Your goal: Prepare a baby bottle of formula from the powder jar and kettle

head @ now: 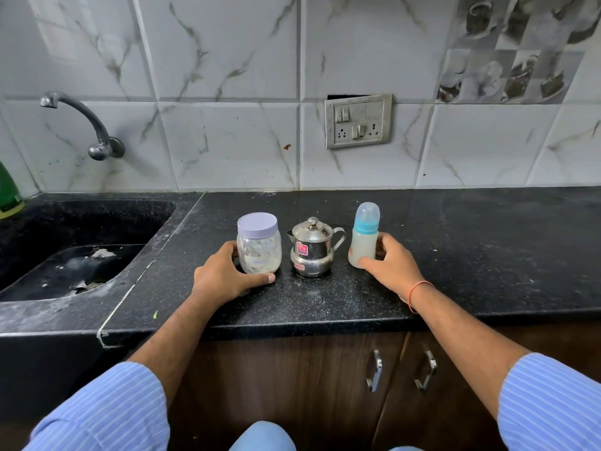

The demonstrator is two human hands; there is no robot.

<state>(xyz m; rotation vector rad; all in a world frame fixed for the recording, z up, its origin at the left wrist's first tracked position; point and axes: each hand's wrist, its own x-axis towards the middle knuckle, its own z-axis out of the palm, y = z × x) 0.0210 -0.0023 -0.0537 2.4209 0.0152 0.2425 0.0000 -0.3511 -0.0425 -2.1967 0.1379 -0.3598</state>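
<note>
I see three things lined up on the black speckled stone counter point(455, 255), dusted here and there with pale powder. On the left stands the powder jar point(259, 244) — clear rounded plastic, smeared inside with whitish powder, capped by a flat lilac screw lid. My left hand point(224, 276) curls round its lower half, thumb lying along the front near the base, fingers wrapped behind. In the middle, apart from both hands, sits the kettle point(310, 247): a small, squat pot of polished steel with a knobbed lid, a short spout to the left, a thin loop handle to the right and red stickers on its belly. On the right is the baby bottle point(364, 237), upright, a translucent cylinder filled with milky liquid, a turquoise collar and a clear domed cap on top. My right hand point(390, 263) grips it from the right side, thumb across the lower front, fingers curled behind; a thin orange thread circles that wrist.

To the left the counter drops into a rough dark sink point(81, 242), with a curved metal tap point(84, 125) on the glossy marble-veined tile wall point(227, 76). A steel-framed switch plate point(358, 121) hangs slightly askew above the kettle.
</note>
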